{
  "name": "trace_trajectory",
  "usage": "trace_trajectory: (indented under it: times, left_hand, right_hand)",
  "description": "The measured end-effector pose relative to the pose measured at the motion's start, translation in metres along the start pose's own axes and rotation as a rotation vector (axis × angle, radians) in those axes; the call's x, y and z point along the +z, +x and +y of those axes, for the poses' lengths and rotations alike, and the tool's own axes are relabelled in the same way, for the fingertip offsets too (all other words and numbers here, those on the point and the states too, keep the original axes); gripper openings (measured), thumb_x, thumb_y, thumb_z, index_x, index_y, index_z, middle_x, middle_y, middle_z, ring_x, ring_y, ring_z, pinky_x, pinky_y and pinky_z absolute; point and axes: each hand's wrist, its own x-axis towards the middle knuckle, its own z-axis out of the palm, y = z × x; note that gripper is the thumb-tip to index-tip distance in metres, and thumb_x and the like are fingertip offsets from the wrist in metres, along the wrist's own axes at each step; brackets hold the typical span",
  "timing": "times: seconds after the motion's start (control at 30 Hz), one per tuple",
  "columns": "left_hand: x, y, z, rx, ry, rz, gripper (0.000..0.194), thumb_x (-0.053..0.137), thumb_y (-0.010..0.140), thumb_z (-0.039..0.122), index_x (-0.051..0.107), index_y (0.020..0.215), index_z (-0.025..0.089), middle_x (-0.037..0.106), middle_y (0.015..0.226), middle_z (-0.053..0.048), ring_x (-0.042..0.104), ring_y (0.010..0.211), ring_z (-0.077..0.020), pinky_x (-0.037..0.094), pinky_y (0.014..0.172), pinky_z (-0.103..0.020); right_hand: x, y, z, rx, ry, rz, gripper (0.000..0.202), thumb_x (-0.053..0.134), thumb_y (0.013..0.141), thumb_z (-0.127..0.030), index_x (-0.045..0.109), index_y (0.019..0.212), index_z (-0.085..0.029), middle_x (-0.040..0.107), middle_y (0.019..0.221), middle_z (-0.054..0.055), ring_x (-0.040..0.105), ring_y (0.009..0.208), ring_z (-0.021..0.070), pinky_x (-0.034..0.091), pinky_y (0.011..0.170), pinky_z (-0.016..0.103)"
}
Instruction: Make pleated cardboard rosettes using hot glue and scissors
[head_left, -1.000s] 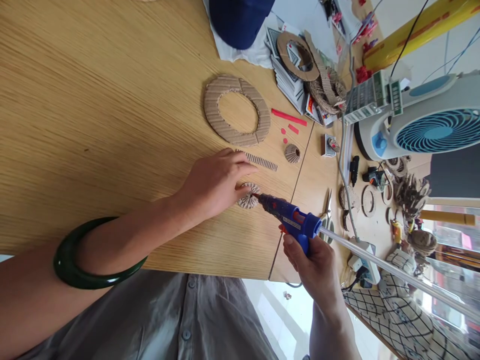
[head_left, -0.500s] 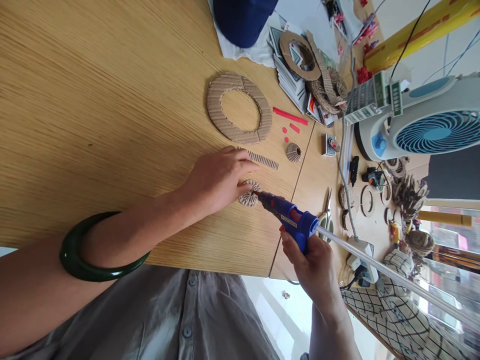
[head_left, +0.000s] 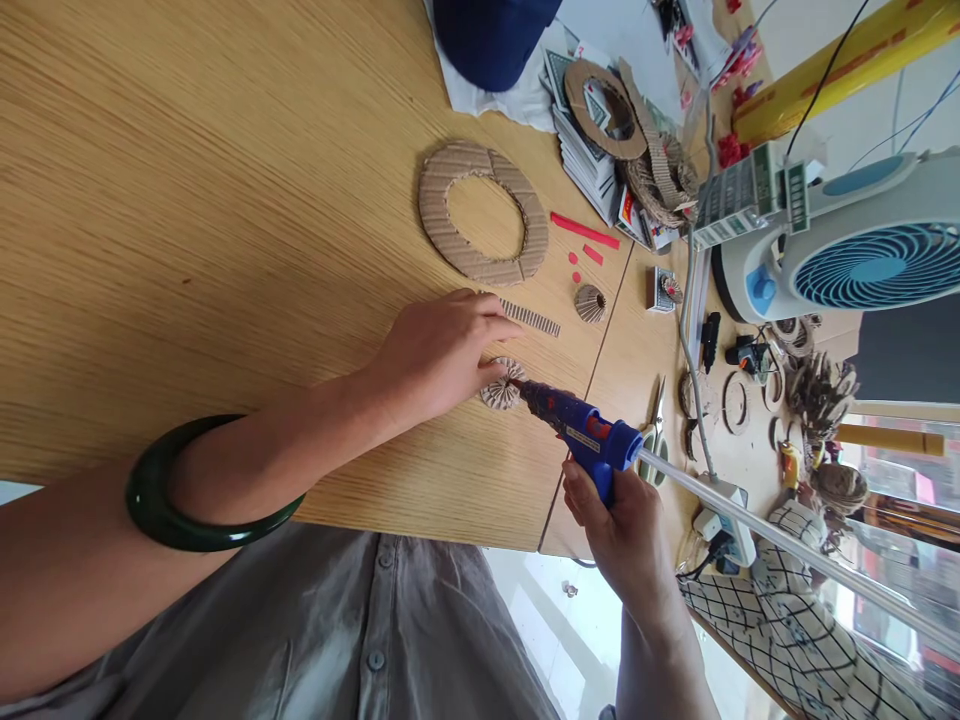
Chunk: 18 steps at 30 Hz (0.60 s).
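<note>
My right hand (head_left: pixel 626 520) is wrapped around the handle of a blue hot glue gun (head_left: pixel 577 425). A long clear glue stick (head_left: pixel 720 500) runs out of its back end. The nozzle tip points at the middle of a pleated corrugated cardboard rosette (head_left: pixel 501 392); whether it touches cannot be told. With its thumb on the rosette's upper edge, my left hand (head_left: pixel 457 345) holds it against the table. The index finger reaches past, near a short corrugated strip (head_left: pixel 532 317) partly covered by that hand. The left hand's other fingers are mostly hidden.
Beyond my left hand lies a flat cardboard ring (head_left: pixel 435 215). Near it are a small pleated cone (head_left: pixel 590 303) and red paper pieces (head_left: pixel 585 230). Scissors (head_left: pixel 656 440), a power strip (head_left: pixel 731 520), a fan (head_left: pixel 862 255) and stacked playing cards (head_left: pixel 585 165) stand to the right.
Both hands, the rosette and the glue gun keep nearly the same arrangement. The whole view has shifted slightly.
</note>
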Motion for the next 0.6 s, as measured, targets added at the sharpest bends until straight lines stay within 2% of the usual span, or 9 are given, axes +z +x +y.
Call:
trace_trajectory:
  times: [0.23,0.47,0.6]
  left_hand:
    - [-0.002,0.000,0.001,0.008,0.015,-0.008,0.031,0.072,0.090,0.021,0.075,0.121,0.022,0.073,0.120,-0.006,0.067,0.112,-0.0276,0.052,0.091,-0.038]
    - [0.000,-0.001,0.001,0.019,0.037,0.004,0.031,0.071,0.090,0.022,0.074,0.122,0.022,0.073,0.119,-0.005,0.066,0.113,-0.0265,0.053,0.092,-0.036]
    - [0.000,0.000,0.001,0.001,0.032,-0.008,0.034,0.071,0.091,0.022,0.073,0.125,0.022,0.073,0.120,-0.005,0.066,0.115,-0.0275,0.053,0.093,-0.037]
  right_hand:
    - [0.002,-0.001,0.000,-0.025,0.001,-0.004,0.040,0.056,0.095,-0.052,0.050,0.070,-0.022,0.050,0.056,-0.002,0.043,0.053,0.0119,0.036,0.050,0.027]
    - [0.005,-0.012,0.012,0.030,0.192,-0.034,0.041,0.057,0.098,-0.053,0.049,0.072,-0.022,0.042,0.057,-0.005,0.039,0.052,0.0100,0.031,0.048,0.026]
    - [0.003,-0.012,0.008,0.014,0.117,-0.033,0.045,0.055,0.098,-0.055,0.045,0.068,-0.022,0.042,0.058,-0.003,0.039,0.055,0.0108,0.032,0.050,0.027]
